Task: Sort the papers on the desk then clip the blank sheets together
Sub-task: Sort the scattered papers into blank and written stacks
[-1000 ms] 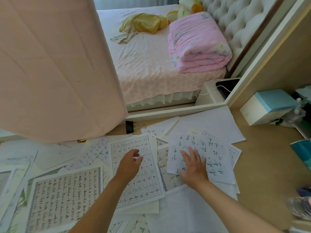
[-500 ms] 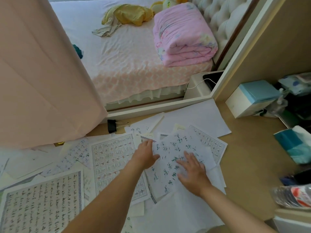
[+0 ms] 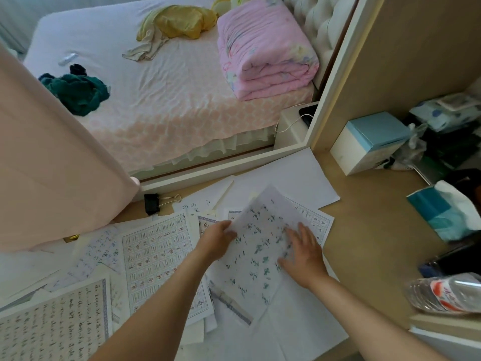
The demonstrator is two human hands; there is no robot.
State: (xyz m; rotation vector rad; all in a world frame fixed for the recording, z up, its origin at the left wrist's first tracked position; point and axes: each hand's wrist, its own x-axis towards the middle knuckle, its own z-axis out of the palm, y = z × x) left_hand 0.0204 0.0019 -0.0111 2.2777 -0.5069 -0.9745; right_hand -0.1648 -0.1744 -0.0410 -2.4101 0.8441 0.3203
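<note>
Many sheets lie scattered over the desk [image 3: 369, 230]. My left hand [image 3: 216, 241] pinches the left edge of a thin sheet with green handwriting [image 3: 257, 246] and tilts it up. On that sheet's right side my right hand [image 3: 303, 252] lies flat with fingers spread. A gridded calligraphy sheet [image 3: 158, 259] lies to the left, another written sheet [image 3: 52, 327] at the bottom left. Blank sheets lie at the back [image 3: 294, 181] and at the front [image 3: 299, 327]. A black binder clip [image 3: 152, 203] sits at the desk's far edge.
A pink curtain [image 3: 52, 165] hangs over the desk's left side. On the right stand a white and blue box [image 3: 369, 144], a tissue pack [image 3: 447, 212] and a lying plastic bottle [image 3: 447, 293]. A bed [image 3: 169, 100] with a folded pink quilt [image 3: 263, 48] lies beyond the desk.
My left hand moved right from the gridded sheet, took the green-written sheet's left edge and lifted it. My right hand stayed on that sheet. The view swung to the right.
</note>
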